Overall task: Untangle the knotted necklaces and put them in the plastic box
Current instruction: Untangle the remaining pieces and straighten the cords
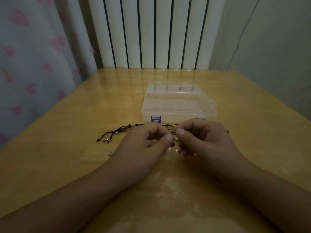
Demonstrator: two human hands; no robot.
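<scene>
Box (178, 101) behind necklaces (117, 132); both on table (67, 165)

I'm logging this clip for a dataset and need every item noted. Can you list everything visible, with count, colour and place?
plastic box: one, clear with a purple latch, shut, middle of the table beyond the hands
black cord necklace: one, black with small beads, lying left of the hands, running behind them
small metal piece: one, silvery, on the table left of the left wrist; too small to identify
golden tangle: one, gold-coloured, between the fingertips, mostly hidden
table: one, yellow-brown, glossy
radiator: one, white, behind the table
curtain: one, pale with pink hearts, left
left hand: pinches the tangle
right hand: pinches the tangle
</scene>
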